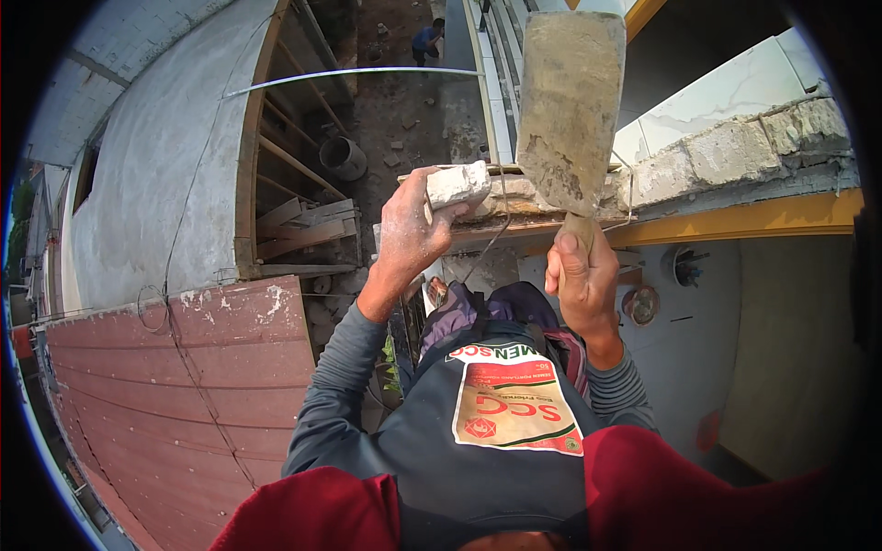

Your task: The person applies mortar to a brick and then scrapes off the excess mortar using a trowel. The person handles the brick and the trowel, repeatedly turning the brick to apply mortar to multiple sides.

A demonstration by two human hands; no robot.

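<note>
In front of me my left hand [411, 220], dusty with white powder, is closed around a small pale block [457, 186] with rough edges. My right hand [585, 275] grips the handle of a trowel [571, 101]. Its broad, mortar-stained blade points upward and away from me, to the right of the block and apart from it. Behind both hands runs a rough masonry wall top [735, 151] of pale blocks, partly hidden by the blade. A bent metal rod [503, 216] hangs at the wall beside the block.
At left, far below, is a ground passage with a bucket [343, 158] and a person in blue [427, 41]. A reddish roof [184, 367] lies at lower left. On the right, a yellow beam [763, 220] runs under the wall, with a bowl [640, 304] below.
</note>
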